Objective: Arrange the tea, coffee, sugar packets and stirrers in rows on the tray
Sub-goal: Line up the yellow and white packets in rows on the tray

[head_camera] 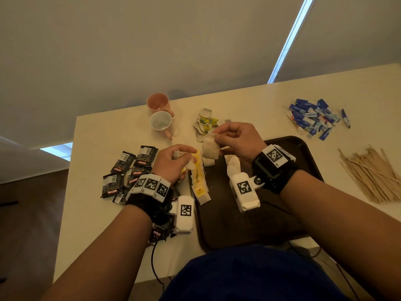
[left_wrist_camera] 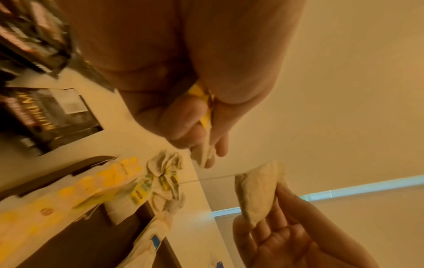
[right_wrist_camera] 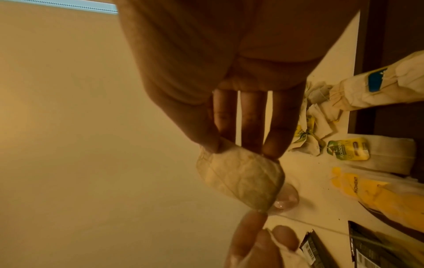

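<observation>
Desk cluttered: right grip (head_camera: 236, 140) pinches tea bag (head_camera: 210, 149), left grip (head_camera: 173, 161) clenches a yellow-tagged one; lay flat beside tray (head_camera: 303, 153) row (head_camera: 198, 181), strings untangled.

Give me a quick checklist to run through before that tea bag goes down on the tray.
1. Right hand pinches the pale paper tea bag firmly: ok.
2. Left hand free to help: not ok, it grips crumpled yellow and white wrapper scraps.
3. Bare room on the dark brown plastic tray: ok.
4. Row begun to line up with: ok, yellow-labelled tea packets lie along the tray's left edge.
5. Tea bag's string clear of the left hand: cannot tell.
6. Black coffee sachets, blue sugar packets and wooden stirrers on tray: not ok, all off it.
</observation>
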### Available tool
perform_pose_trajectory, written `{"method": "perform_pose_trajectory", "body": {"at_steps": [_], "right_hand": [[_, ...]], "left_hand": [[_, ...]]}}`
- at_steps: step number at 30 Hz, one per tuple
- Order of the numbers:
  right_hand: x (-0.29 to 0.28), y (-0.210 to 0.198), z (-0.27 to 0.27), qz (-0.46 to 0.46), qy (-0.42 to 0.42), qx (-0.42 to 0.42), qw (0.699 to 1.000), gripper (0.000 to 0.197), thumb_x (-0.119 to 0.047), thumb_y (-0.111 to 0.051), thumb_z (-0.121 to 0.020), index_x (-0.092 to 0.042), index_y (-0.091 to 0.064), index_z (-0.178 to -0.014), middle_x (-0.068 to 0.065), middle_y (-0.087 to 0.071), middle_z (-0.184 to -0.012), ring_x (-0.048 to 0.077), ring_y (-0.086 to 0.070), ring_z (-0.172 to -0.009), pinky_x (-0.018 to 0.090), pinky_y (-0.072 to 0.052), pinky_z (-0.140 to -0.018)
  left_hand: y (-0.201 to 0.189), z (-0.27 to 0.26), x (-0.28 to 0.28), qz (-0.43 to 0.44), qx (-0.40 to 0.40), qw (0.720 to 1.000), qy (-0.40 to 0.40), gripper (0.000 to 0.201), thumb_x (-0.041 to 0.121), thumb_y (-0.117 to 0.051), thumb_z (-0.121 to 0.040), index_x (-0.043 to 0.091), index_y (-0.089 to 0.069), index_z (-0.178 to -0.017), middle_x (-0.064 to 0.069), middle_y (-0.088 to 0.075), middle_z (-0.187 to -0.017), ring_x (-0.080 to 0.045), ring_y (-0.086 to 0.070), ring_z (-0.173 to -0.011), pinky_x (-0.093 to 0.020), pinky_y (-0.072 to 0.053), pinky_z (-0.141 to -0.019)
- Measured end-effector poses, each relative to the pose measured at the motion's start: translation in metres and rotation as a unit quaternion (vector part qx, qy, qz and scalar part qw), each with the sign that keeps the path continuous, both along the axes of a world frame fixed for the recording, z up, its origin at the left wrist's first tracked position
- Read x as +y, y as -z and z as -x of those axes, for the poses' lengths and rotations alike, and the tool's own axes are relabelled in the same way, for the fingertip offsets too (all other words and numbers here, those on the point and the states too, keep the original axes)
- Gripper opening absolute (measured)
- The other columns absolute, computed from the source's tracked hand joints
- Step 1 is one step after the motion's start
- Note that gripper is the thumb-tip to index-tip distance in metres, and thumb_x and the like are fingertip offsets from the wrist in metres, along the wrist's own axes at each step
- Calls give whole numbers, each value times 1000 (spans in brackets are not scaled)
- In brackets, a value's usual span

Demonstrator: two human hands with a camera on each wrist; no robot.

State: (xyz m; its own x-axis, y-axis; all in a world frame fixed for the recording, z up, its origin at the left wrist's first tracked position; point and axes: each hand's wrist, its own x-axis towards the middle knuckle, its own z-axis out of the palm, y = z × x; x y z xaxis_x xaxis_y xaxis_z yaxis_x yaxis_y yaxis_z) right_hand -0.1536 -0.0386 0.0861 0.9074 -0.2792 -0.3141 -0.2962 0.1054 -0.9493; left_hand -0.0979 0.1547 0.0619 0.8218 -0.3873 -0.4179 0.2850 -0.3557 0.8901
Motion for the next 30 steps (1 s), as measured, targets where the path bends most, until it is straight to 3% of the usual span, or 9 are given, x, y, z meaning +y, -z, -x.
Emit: {"method": "perform_pose_trajectory", "body": {"at_steps": [7, 10, 13, 14, 16, 19, 23, 26, 30], "right_hand": [[-7, -10, 8, 21, -16, -22, 999, 10, 1, -63, -89, -6, -68, -93, 14, -71, -86, 19, -68, -73, 34, -60, -63], [-13, -15, 12, 10, -19, -30, 999, 10, 1, -63, -89, -3, -67, -96, 13, -71, -85, 22, -68, -76, 37, -61, -65], [-21, -19, 15, 0, -17, -48, 999, 11, 1, -63, -89, -5, -67, -97, 12, -72, -86, 23, -69, -79, 37, -61, -68], [-25, -16, 16, -3, -19, -57, 998, 14, -1, -64, -88, -5, -66, -102, 13, -72, -92, 24, -69, -84, 38, -60, -72], [-33, -8, 18, 32, -55, -72, 995, 38, -13, -74, -83, -9, -61, -119, 8, -69, -112, 21, -66, -102, 38, -57, -85], [-34, 6, 26, 151, -134, -26, 979, 79, -43, -85, -63, -23, -54, -132, -7, -61, -127, 15, -56, -119, 40, -49, -99], [-27, 17, 34, 213, -184, -38, 959, 40, -36, -76, -79, -31, -64, -117, -11, -63, -121, 8, -57, -113, 33, -45, -98], [-24, 15, 36, 211, -186, -41, 959, 15, -25, -66, -90, -21, -74, -102, -3, -72, -105, 15, -66, -100, 39, -51, -94], [-27, 12, 47, 175, -191, -36, 965, 14, -16, -65, -92, -10, -75, -99, 2, -73, -94, 15, -69, -89, 36, -57, -86]], "left_hand": [[-38, -4, -23, 16, -132, 989, 59, 2, 17, -71, -89, 17, -73, -89, -4, -65, -66, -8, -48, -39, -19, -39, -38], [-45, -3, -32, 28, -154, 985, 77, 5, 13, -75, -86, 17, -73, -86, -3, -63, -61, -10, -49, -41, -19, -39, -39], [-52, -2, -41, 43, -170, 982, 76, 6, 13, -74, -86, 18, -73, -84, -15, -63, -63, -19, -50, -47, -19, -38, -40], [-54, -1, -43, 47, -176, 980, 74, 7, 13, -74, -87, 19, -73, -84, -9, -64, -62, -17, -51, -48, -18, -39, -41], [-59, -1, -48, 53, -195, 976, 76, 8, 11, -73, -87, 18, -72, -83, 12, -64, -58, -2, -52, -47, -10, -38, -46], [-67, -1, -56, 65, -198, 975, 84, 8, 7, -71, -88, 13, -71, -83, 18, -61, -54, 4, -51, -45, -5, -35, -46], [-76, 3, -67, 74, -215, 970, 92, 3, 6, -71, -88, 8, -72, -86, 19, -62, -56, 4, -52, -47, -5, -36, -47], [-78, 5, -75, 73, -218, 970, 75, 3, 9, -72, -88, 7, -72, -85, 18, -61, -56, 3, -51, -46, -7, -37, -47], [-79, 5, -84, 63, -220, 972, 57, 9, 14, -74, -87, 19, -72, -80, 16, -61, -55, 0, -49, -46, -11, -36, -45]]}}
